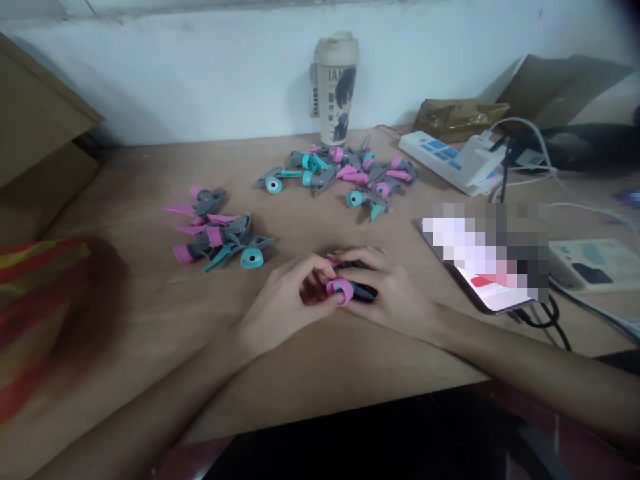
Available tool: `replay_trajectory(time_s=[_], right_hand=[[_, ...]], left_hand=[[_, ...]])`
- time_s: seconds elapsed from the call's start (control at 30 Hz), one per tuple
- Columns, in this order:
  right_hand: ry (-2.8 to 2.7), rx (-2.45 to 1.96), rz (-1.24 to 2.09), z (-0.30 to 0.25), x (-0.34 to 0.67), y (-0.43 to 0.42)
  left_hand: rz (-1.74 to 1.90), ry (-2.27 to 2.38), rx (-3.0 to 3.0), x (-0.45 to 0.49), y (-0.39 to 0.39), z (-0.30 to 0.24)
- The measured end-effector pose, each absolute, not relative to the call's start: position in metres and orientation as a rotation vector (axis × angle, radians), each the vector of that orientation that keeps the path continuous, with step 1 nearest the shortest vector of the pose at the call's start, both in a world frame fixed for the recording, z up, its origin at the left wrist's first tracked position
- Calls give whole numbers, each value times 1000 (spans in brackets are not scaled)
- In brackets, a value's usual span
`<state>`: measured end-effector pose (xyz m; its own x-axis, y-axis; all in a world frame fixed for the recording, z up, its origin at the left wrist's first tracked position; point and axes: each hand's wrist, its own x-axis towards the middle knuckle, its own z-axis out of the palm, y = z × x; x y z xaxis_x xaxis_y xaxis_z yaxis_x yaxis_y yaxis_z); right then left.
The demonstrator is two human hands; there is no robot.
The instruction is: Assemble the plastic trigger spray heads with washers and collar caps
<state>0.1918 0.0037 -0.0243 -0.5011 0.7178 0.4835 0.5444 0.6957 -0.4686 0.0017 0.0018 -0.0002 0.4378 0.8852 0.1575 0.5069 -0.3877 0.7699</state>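
Note:
Both my hands meet at the middle of the wooden table (150,313), closed around one small clip (350,289) with a dark grey body and a pink rounded end. My left hand (290,297) pinches the pink end with thumb and fingers. My right hand (387,290) wraps over the dark body from the right. A small group of grey clips with pink and teal parts (220,233) lies to the left of my hands. A bigger heap of the same clips (350,173) lies farther back.
A lidded coffee cup (336,87) stands at the wall. A white power strip (450,160) with cables, a phone (493,283) and a flat white device (595,263) lie at the right. Cardboard (35,133) stands at the left; striped cloth (35,320) is near the left edge.

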Motion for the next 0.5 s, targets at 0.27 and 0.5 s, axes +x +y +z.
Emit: replay_trajectory(time_s=[0.27, 0.5], right_hand=[[-2284, -954, 173, -27, 192, 4], [-2269, -1014, 177, -27, 190, 0]], left_hand=[[678, 1231, 2001, 7, 2, 0], [662, 1279, 2050, 9, -4, 3]])
